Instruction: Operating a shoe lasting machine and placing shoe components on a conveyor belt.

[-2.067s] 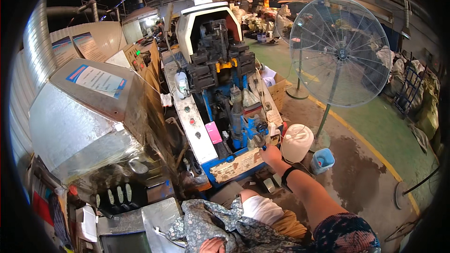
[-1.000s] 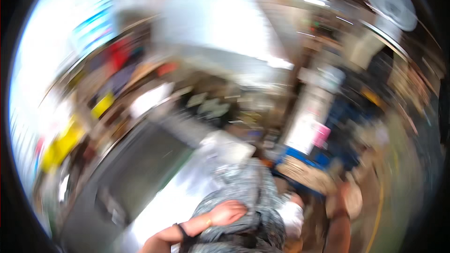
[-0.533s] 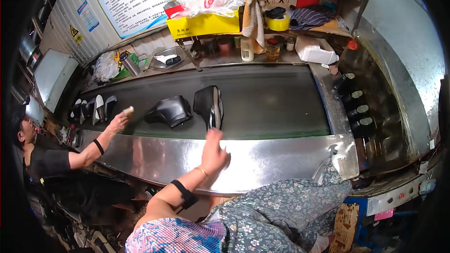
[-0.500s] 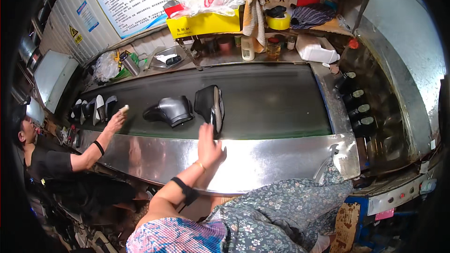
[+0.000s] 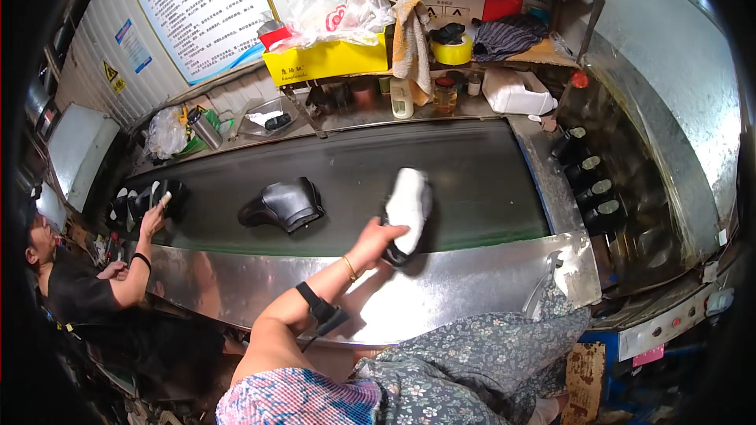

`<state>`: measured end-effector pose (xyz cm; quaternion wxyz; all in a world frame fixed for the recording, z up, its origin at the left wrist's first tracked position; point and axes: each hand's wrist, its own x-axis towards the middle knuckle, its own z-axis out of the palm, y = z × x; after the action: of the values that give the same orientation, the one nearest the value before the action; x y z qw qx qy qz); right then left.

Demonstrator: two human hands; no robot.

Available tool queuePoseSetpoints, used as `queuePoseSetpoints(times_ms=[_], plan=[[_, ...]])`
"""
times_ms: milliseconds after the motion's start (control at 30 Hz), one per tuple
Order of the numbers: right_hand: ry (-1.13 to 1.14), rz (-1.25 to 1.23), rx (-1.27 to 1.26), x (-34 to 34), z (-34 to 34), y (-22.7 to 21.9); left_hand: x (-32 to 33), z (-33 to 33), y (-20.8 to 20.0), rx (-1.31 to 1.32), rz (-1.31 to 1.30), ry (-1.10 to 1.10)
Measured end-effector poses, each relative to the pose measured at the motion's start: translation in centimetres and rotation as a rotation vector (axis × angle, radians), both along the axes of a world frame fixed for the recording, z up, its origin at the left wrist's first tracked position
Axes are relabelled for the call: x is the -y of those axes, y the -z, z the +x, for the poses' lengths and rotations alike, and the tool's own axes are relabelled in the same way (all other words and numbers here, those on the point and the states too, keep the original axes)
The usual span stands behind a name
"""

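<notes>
The left hand (image 5: 376,238) now grasps the black shoe (image 5: 407,212), tipped white sole up on the conveyor belt (image 5: 472,181) instead of upright as before, while the right hand is out of view.

A dark conveyor belt (image 5: 472,181) runs across the scene, edged on the near side by a shiny sheet-metal apron (image 5: 441,299). Behind the belt stands a cluttered metal shelf (image 5: 354,114) with bottles, a yellow box (image 5: 327,59), a roll of yellow tape (image 5: 450,50) and a hanging towel (image 5: 407,39). Above the shelf's left end a large white notice board (image 5: 201,8) hangs on the corrugated wall. Right of the belt rises a curved galvanized metal housing (image 5: 669,102). At the belt's left end another person (image 5: 79,283) sits.
</notes>
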<state>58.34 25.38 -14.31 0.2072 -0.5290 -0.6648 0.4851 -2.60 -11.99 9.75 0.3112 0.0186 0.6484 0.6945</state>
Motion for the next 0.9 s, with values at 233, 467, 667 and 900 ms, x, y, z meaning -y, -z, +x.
queuePoseSetpoints(times_ms=[233,467,667,900], plan=[[-0.187,0.004,-0.334,6.6,-18.0,-28.8,-10.1,15.1,-4.5,-0.148,0.236,0.723],[0.239,0.126,-0.541,5.0,-14.6,-33.2,-13.5,23.0,-10.4,-0.626,0.09,1.473],[-0.113,0.244,-0.129,10.5,-15.2,-29.9,-21.8,27.7,-2.6,-0.97,0.303,1.226],[-0.164,0.141,-0.218,8.8,-13.3,-30.2,-22.5,26.8,-5.2,-0.965,0.38,1.284]])
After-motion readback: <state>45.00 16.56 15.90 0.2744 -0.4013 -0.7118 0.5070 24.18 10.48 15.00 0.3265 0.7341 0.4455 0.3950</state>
